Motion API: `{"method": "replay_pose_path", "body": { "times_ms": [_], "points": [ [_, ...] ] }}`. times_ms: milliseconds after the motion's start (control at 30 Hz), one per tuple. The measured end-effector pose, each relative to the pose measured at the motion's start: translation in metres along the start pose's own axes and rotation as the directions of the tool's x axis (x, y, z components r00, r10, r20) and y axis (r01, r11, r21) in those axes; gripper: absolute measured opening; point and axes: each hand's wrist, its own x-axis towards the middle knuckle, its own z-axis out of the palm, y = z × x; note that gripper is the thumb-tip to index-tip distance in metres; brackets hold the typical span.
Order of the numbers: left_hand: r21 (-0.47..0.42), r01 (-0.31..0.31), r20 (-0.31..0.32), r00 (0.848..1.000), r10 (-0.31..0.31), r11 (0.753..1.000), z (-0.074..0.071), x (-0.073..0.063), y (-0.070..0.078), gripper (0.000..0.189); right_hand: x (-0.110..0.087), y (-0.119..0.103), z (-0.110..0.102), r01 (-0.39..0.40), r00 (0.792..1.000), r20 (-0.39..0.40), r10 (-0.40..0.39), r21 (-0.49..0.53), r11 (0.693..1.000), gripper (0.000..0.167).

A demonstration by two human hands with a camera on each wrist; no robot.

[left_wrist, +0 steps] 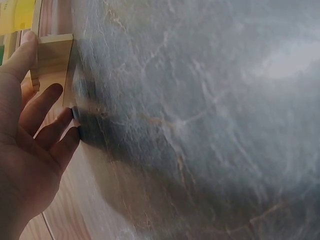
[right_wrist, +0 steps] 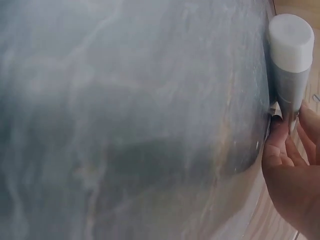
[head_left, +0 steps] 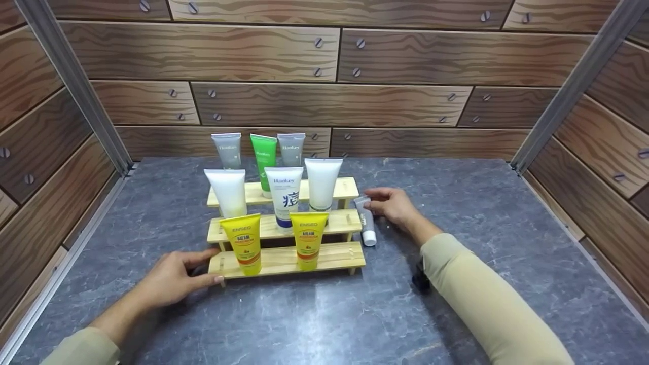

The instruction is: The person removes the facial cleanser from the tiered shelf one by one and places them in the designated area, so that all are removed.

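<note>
A three-step wooden display rack [head_left: 332,255] bears several upright squeeze tubes. My left hand [head_left: 169,279] grips the left end of its lowest step, thumb at the front edge and fingers behind; in the left wrist view that thumb lies against the wooden step [left_wrist: 54,48]. To the right of the rack, my right hand [head_left: 394,207] pinches a grey squeeze tube [head_left: 366,223] by its flat end. The tube's white cap [right_wrist: 291,42] points toward me in the head view.
Two yellow tubes [head_left: 308,242] stand on the front step. White tubes [head_left: 225,190] and a blue-capped tube [head_left: 285,195] occupy the middle step. A green tube [head_left: 263,154] and two grey tubes [head_left: 228,149] are at the back. Wood-patterned walls [head_left: 263,56] enclose the marbled table [head_left: 304,324].
</note>
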Motion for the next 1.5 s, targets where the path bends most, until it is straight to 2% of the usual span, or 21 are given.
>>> {"method": "replay_pose_path", "body": {
  "times_ms": [167,300,433,600,800,867,1200,1500],
  "points": [
    [0.004,0.009,0.004,1.0,-0.01,1.0,-0.001,-0.001,0.001,0.074,-0.003,-0.004,-0.006,0.017,1.0,-0.013,-0.018,-0.053,0.998,0.044],
    [0.018,-0.008,-0.002,1.0,0.008,1.0,-0.001,-0.001,0.002,0.074,-0.005,-0.007,-0.011,0.027,0.999,-0.025,-0.028,-0.061,0.998,0.044],
    [0.016,-0.025,-0.02,0.999,0.025,1.0,0.001,-0.001,0.004,0.073,-0.009,-0.011,-0.017,-0.003,1.0,-0.03,0.001,-0.063,0.998,0.046],
    [-0.001,-0.026,-0.041,0.999,0.026,1.0,0.002,-0.001,0.008,0.07,-0.012,-0.017,-0.025,0.0,0.999,-0.033,-0.004,-0.106,0.994,0.046],
    [0.023,-0.043,-0.05,0.998,0.044,0.999,0.001,0.001,0.01,0.064,-0.016,-0.029,-0.033,0.037,0.999,-0.007,-0.037,-0.017,0.999,0.046],
    [0.032,-0.045,-0.046,0.998,0.047,0.998,0.0,0.001,0.01,0.063,-0.018,-0.036,-0.035,0.047,0.999,0.002,-0.047,0.019,0.999,0.047],
    [0.03,-0.041,-0.028,0.999,0.042,0.999,-0.001,0.001,0.008,0.064,-0.026,-0.081,-0.043,0.108,0.994,0.018,-0.11,0.079,0.991,0.048],
    [0.031,-0.043,-0.026,0.999,0.044,0.999,0.0,0.001,0.007,0.064,-0.034,-0.132,-0.04,0.207,0.975,0.054,-0.215,0.122,0.971,0.045]
  ]
}}
